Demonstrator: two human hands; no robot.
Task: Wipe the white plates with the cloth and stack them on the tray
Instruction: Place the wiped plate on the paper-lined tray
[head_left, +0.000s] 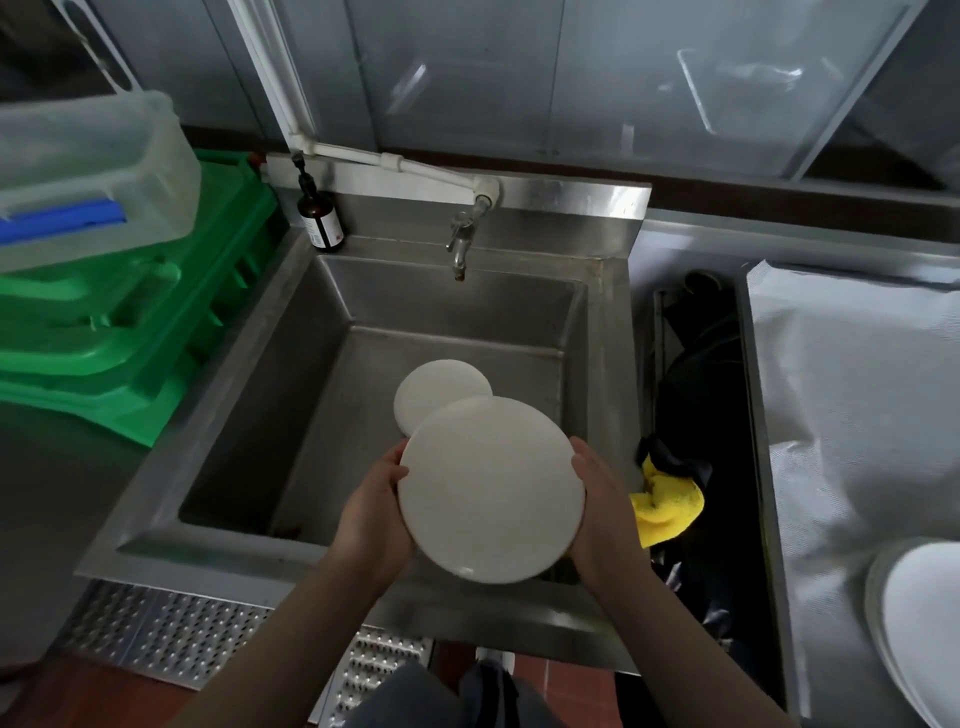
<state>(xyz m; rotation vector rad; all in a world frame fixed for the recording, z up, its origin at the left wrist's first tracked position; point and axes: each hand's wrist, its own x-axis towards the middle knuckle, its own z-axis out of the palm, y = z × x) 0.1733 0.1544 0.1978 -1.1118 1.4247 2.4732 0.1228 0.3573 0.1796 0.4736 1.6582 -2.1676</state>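
White plate (491, 488), large: held over the near edge of the steel sink (291, 332), tilted. Left hand (371, 512) and right hand (602, 512) each curl fingers round opposite rims. Second white plate (434, 392), smaller: in the basin, just beyond. Yellow cloth (667, 501): right of sink, near the right hand. Tray (878, 597) bearing a white plate: near right. Green crates (130, 332): left.

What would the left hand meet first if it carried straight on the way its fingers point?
The left hand grips the held plate, fingers pointing up and away. Beyond that plate, the next thing looks like the smaller plate in the sink, though depth is unclear.
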